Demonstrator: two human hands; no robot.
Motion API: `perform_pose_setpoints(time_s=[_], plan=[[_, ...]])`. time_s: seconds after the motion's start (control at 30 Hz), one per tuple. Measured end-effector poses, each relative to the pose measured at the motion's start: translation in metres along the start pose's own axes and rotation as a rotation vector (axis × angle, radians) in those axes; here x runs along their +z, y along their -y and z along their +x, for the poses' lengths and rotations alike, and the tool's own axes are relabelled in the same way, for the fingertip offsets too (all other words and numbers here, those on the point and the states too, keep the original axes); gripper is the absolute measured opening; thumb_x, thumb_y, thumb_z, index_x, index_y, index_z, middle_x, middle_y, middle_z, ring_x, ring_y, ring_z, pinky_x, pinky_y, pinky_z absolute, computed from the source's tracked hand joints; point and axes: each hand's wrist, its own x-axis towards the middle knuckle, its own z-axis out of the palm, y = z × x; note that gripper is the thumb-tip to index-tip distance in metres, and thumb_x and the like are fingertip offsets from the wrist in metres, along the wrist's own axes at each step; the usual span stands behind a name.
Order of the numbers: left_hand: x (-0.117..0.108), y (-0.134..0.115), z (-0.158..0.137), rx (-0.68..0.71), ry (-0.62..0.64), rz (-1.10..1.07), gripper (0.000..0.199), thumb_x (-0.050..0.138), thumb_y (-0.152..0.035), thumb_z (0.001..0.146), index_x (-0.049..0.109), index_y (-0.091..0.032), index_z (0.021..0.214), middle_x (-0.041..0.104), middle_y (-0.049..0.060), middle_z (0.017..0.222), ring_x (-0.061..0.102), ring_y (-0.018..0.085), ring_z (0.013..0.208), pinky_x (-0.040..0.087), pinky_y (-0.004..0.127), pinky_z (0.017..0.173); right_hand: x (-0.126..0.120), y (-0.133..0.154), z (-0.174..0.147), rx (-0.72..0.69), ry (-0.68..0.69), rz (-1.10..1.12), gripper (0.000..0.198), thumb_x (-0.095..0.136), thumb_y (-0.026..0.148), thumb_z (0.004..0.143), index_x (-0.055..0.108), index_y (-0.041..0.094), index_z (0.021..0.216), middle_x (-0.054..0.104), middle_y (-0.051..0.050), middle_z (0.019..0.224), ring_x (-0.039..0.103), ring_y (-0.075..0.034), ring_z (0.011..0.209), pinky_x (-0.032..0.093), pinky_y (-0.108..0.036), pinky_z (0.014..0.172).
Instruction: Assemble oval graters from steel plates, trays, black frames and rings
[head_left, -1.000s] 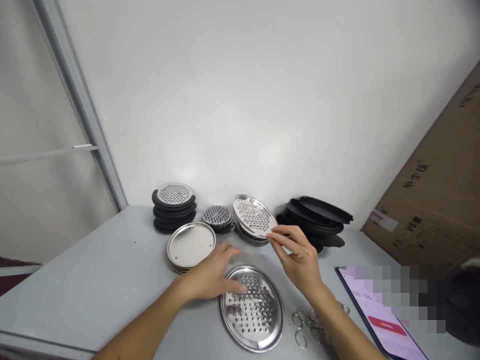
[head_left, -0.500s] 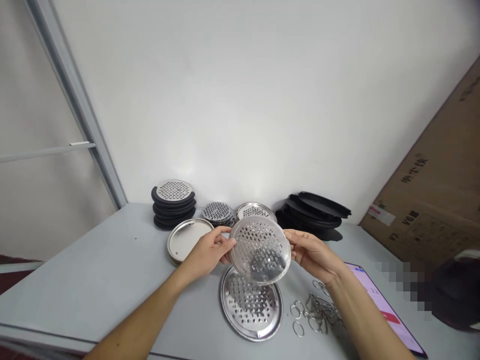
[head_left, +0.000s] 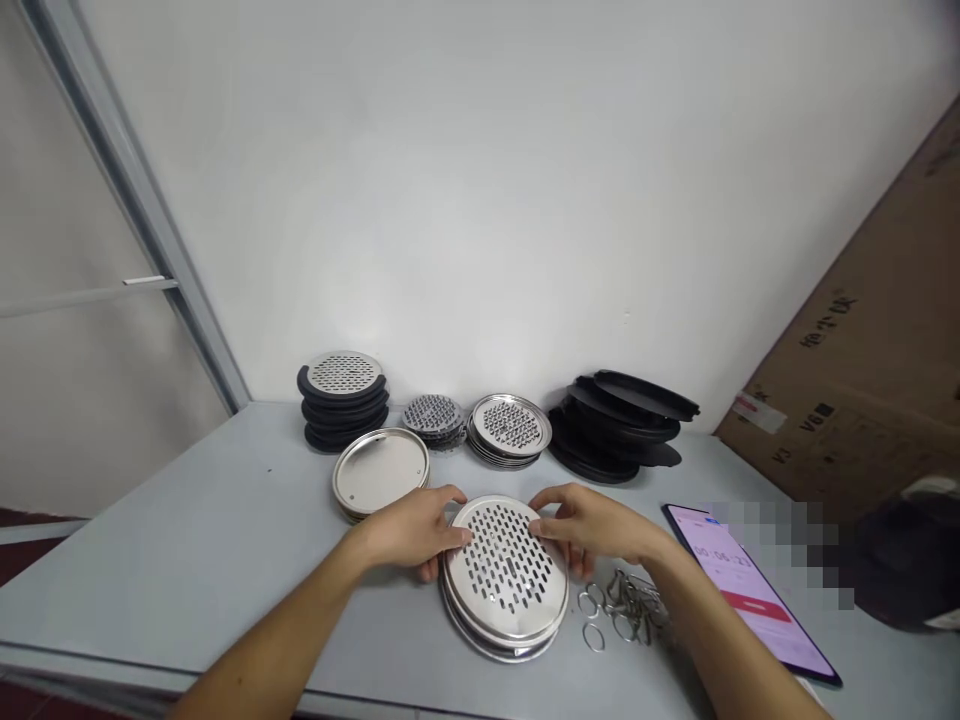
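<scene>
A round perforated metal disc (head_left: 510,570) with slotted holes lies face up over a wider metal disc (head_left: 517,657), whose rim shows along the front. My left hand (head_left: 420,530) grips its left edge, thumb on top and fingers down the side. On the opposite edge, my right hand (head_left: 581,525) holds it with the thumb on the face and the fingers around the rim. Just right of the discs is a loose pile of metal rings (head_left: 630,605). Behind my left hand stands a stack of plain round metal lids (head_left: 381,470).
Along the wall stand black rings topped by a slotted disc (head_left: 345,400), small grater discs (head_left: 433,415), rimmed grater discs (head_left: 510,425) and black round trays (head_left: 622,420). A phone (head_left: 750,590) showing a timer lies at right, near a cardboard box (head_left: 840,400).
Both hands have lowered the disc onto the wider one on the table. Its upward face now looks smooth and slotted, where raised teeth showed before.
</scene>
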Motion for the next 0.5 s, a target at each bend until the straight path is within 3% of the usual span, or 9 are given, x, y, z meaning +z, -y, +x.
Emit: perform_pose_setpoints(time_s=[0.13, 0.5], plan=[[0.0030, -0.0018, 0.0006, -0.001, 0.018, 0.068, 0.059, 0.053, -0.048, 0.084, 0.043, -0.016, 0.133, 0.062, -0.001, 0.057, 0.058, 0.016, 0.046, 0.042, 0.023, 0.043, 0.0030, -0.0038, 0.0022, 0.007, 0.033, -0.045, 0.050, 0.062, 0.054, 0.081, 0.057, 0.017, 0.115, 0.063, 0.000, 0.055, 0.060, -0.015, 0.043, 0.047, -0.022, 0.037], [-0.0011, -0.0054, -0.0062, -0.014, -0.003, 0.155, 0.052, 0.054, -0.049, 0.082, 0.050, -0.019, 0.125, 0.061, -0.002, 0.061, 0.056, 0.015, 0.043, 0.041, 0.023, 0.043, 0.0084, -0.0063, 0.0070, -0.087, 0.050, -0.117, 0.044, 0.056, 0.054, 0.085, 0.056, 0.019, 0.111, 0.063, 0.000, 0.058, 0.057, -0.014, 0.041, 0.044, -0.021, 0.035]])
